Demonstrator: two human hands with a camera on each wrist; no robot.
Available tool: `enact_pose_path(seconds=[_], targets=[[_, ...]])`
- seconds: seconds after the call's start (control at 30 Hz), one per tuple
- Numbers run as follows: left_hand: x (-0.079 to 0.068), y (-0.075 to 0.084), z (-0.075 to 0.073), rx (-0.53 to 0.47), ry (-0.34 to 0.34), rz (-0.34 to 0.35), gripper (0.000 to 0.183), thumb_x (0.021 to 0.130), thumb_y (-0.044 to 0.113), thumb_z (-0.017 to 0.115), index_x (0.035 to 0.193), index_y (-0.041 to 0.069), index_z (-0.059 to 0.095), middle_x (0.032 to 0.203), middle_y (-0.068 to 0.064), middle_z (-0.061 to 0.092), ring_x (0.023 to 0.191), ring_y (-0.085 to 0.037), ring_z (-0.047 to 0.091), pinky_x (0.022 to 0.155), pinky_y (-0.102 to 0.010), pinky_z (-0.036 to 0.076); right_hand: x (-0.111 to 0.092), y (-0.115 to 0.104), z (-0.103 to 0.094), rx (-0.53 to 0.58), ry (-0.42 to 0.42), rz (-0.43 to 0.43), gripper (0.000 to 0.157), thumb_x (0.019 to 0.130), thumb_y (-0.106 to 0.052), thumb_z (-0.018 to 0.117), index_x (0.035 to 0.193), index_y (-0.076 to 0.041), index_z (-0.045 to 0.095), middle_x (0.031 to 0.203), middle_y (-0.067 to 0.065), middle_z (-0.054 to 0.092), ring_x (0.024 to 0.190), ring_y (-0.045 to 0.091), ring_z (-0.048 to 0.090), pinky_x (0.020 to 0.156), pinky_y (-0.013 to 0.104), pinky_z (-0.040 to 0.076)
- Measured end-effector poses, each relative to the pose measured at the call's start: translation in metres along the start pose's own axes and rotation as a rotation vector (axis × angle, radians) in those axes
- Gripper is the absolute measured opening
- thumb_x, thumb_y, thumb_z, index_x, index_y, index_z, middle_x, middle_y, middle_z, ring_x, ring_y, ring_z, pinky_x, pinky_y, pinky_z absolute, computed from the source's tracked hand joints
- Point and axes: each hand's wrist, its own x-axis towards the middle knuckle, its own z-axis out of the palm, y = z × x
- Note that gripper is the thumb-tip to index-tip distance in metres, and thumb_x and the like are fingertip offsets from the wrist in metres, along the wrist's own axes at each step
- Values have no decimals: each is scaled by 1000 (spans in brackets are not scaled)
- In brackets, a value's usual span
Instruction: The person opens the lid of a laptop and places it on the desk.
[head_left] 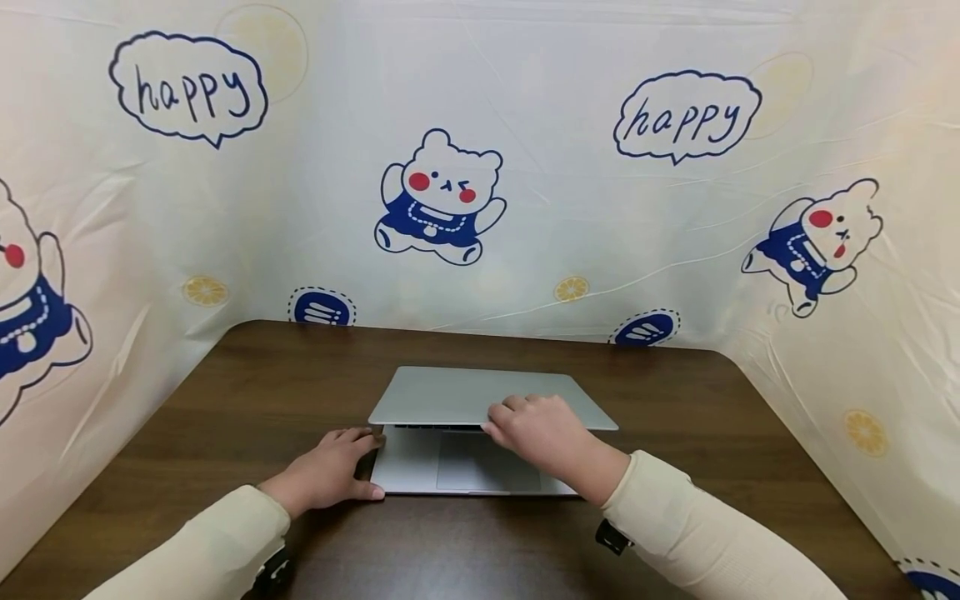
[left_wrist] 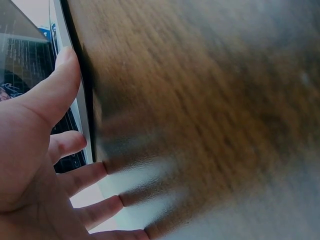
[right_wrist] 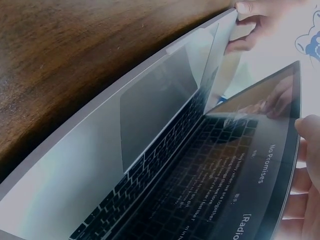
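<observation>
A silver laptop (head_left: 408, 467) lies on the table with its lid (head_left: 442, 395) partly raised, tilted over the keyboard. My right hand (head_left: 543, 433) grips the lid's front edge, thumb on the screen side and fingers on the outside, as the right wrist view shows. Lines of text are lit on the dark screen (right_wrist: 200, 190), above the black keys (right_wrist: 112, 207). At the laptop's left side is my left hand (head_left: 326, 472), its fingers spread. In the left wrist view its thumb and index finger (left_wrist: 70, 144) touch the base's edge, and other fingertips rest on the tabletop.
The dark wooden table (head_left: 247, 400) extends around the laptop on all sides. Behind it and along both sides hangs a pale curtain (head_left: 555, 225) printed with bears and the word "happy". A black strap (head_left: 613, 537) shows beneath the right sleeve (head_left: 697, 525).
</observation>
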Motion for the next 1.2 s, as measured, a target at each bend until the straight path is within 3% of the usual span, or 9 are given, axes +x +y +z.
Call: enact_pose_path(seconds=[0.3, 0.8, 1.2], targets=[[0, 1, -1, 10, 12, 18, 77, 66, 52, 70, 125, 7, 51, 130, -21, 43, 119, -44, 34, 85, -56, 38, 2, 3, -1, -11, 52, 10, 21, 88, -33, 56, 76, -16, 63, 69, -5, 63, 53, 8, 57, 39, 27, 42], [-1, 4, -5, 14, 6, 16, 76, 67, 51, 70, 126, 7, 51, 130, -21, 43, 119, -45, 34, 84, -55, 39, 5, 7, 0, 8, 61, 30, 21, 88, -32, 56, 79, -16, 66, 71, -5, 65, 55, 7, 58, 41, 24, 44], [-1, 4, -4, 2, -6, 9, 76, 66, 50, 71, 126, 6, 51, 130, -21, 42, 118, -46, 34, 83, -56, 39, 9, 12, -2, -26, 76, 38, 21, 87, -33, 57, 77, -16, 65, 66, -6, 61, 50, 6, 53, 35, 23, 36]])
